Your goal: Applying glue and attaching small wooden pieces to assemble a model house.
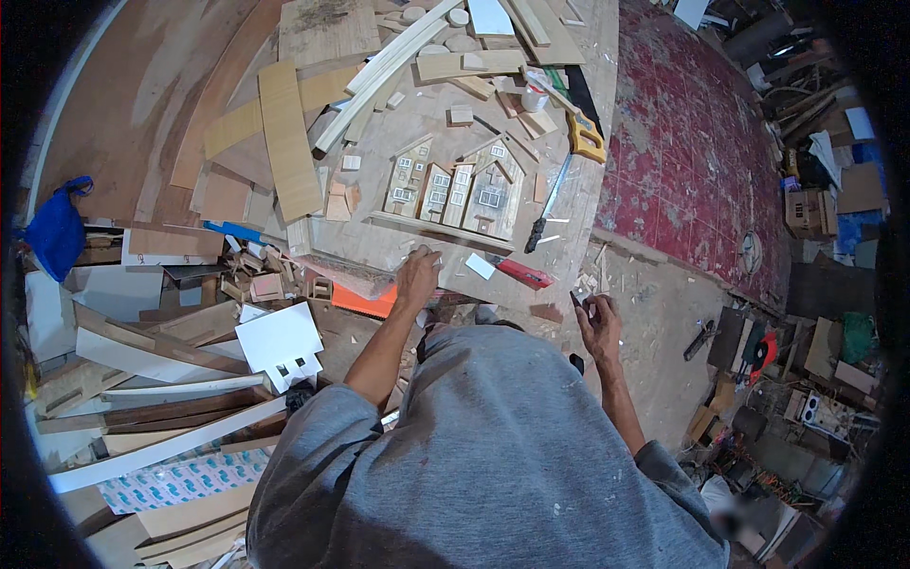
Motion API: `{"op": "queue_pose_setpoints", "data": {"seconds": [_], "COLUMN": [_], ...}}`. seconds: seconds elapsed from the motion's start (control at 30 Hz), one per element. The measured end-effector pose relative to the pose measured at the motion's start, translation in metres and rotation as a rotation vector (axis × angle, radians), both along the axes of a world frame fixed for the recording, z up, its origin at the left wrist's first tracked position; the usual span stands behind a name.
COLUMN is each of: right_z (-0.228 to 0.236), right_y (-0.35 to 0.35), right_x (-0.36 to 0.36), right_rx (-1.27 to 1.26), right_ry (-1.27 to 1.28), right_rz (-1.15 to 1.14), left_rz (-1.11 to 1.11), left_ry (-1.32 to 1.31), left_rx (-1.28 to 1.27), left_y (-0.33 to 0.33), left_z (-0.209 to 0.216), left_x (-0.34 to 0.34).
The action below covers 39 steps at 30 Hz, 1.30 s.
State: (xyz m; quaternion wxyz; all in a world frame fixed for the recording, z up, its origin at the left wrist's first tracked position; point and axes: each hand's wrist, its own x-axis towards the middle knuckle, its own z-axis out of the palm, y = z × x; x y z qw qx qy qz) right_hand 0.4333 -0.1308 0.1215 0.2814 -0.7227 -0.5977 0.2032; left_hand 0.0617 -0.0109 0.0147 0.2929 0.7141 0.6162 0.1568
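At the table's near edge is my left hand [417, 277], its fingers bent together; whatever they may hold is too small to make out. My right hand [599, 324] is off the table's right corner, pinching a small dark thin piece [575, 299]. Just beyond my left hand, a wooden model house front [455, 194] with white window frames lies on the table. A red utility knife [519, 272] and a white card [481, 266] lie between the hands. Right of the house, a handsaw [586, 138] with a yellow handle is near a dark-handled thin blade tool [536, 232].
Wood strips [389, 71], thin boards [289, 137] and a white container [535, 93] crowd the table's far side. Offcuts and boards [171, 360] are piled to the left, with a blue bag [59, 230]. A worn red floor [697, 142] and stacked clutter [825, 360] are on the right.
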Motion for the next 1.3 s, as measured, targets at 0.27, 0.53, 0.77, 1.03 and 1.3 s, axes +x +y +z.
{"op": "queue_pose_setpoints", "data": {"seconds": [0.27, 0.53, 0.77, 1.03, 1.3], "right_z": [0.016, 0.049, 0.111, 0.125, 0.133], "right_y": [0.006, 0.049, 0.094, 0.120, 0.126], "right_x": [-0.006, -0.036, -0.084, -0.088, -0.092], "right_rx": [-0.067, 0.147, 0.183, 0.397, 0.436], "right_ry": [0.048, 0.279, 0.410, 0.270, 0.212], "right_rz": [-0.014, 0.008, 0.346, 0.609, 0.775], "left_rz": [-0.142, 0.282, 0.218, 0.230, 0.205], "left_ry": [0.051, -1.096, -1.273, -1.226, -1.196], "left_rx": [0.106, -0.462, -0.541, -0.531, -0.647], "left_y": [0.003, 0.003, -0.001, -0.003, -0.008], "left_z": [0.003, 0.082, 0.165, 0.215, 0.230], "left_x": [-0.002, 0.046, 0.071, 0.070, 0.063]}}
